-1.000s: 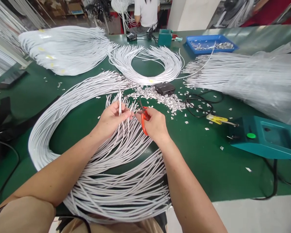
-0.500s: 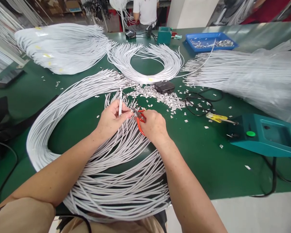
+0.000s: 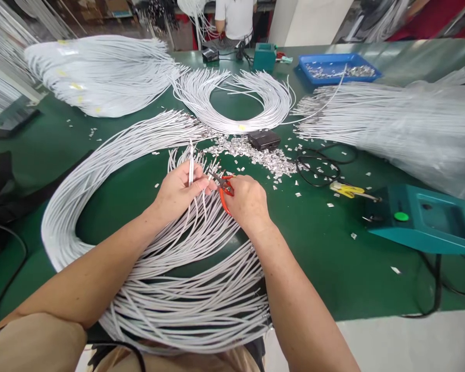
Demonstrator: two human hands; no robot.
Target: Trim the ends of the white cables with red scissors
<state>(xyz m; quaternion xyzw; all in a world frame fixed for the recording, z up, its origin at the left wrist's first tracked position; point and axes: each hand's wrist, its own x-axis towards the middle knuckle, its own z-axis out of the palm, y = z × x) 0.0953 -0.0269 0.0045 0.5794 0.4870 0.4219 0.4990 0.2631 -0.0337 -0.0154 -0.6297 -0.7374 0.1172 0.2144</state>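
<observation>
My left hand (image 3: 178,192) pinches a thin white cable (image 3: 191,166) whose end sticks up past my fingers. My right hand (image 3: 247,202) grips small orange-handled scissors (image 3: 223,186), blades pointing left toward my left thumb. Both hands hover over a big curved bundle of white cables (image 3: 170,268) that loops around on the green table (image 3: 318,248) in front of me.
A pile of small silver clippings (image 3: 256,154) and a black box (image 3: 264,139) lie just beyond my hands. Right: a teal device (image 3: 422,219), yellow-handled tool (image 3: 349,190), bagged cables (image 3: 403,124). Far: cable ring (image 3: 236,98), blue tray (image 3: 337,67), a person (image 3: 234,18).
The scissors have tilted from pointing upward to pointing left at my left fingers. My hands stay close together over the bundle; the view shifted slightly.
</observation>
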